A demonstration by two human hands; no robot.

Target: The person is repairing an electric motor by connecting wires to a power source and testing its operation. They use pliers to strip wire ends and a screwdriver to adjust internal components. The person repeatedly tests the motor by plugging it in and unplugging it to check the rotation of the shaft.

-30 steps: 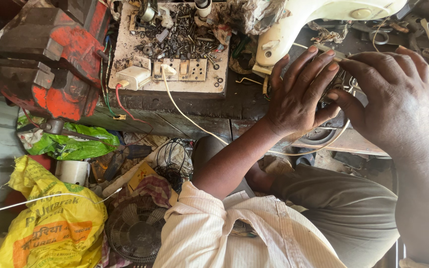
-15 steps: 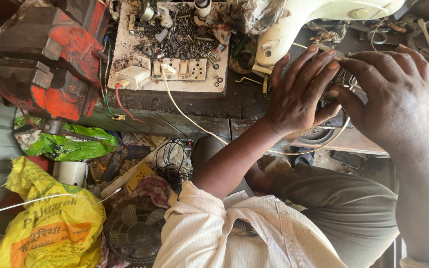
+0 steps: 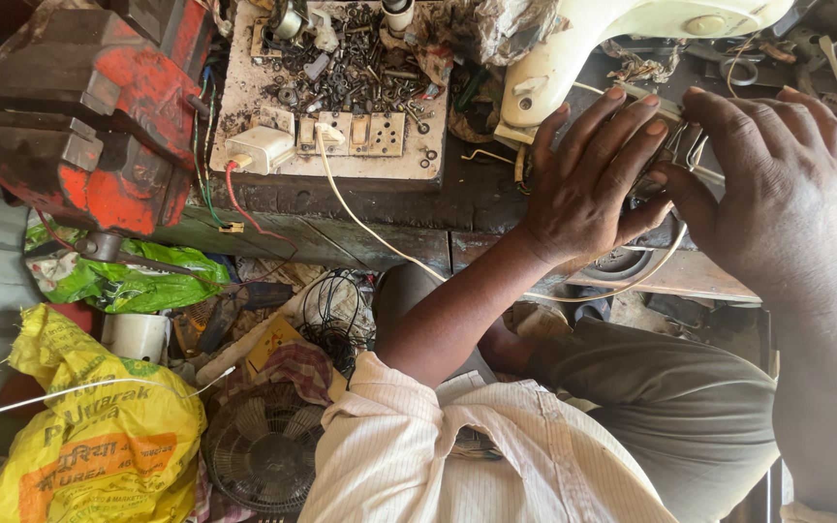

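Both hands press on a small metal part [image 3: 675, 155] just below the cream appliance body [image 3: 632, 29]: left hand [image 3: 588, 184] spread flat over it, right hand [image 3: 777, 184] curled around it. Steady, even pressure seems wise.

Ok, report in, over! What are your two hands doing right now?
Left hand flat on a small metal part, fingers spread. Right hand cupped on it too. Cream appliance body right above; white cable runs under the left wrist.

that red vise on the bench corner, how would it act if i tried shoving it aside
The red vise looks like thick cast metal, so probably heavy and rigid. It seems mounted at the workbench edge, so a shove would likely not shift it. No rolling expected.
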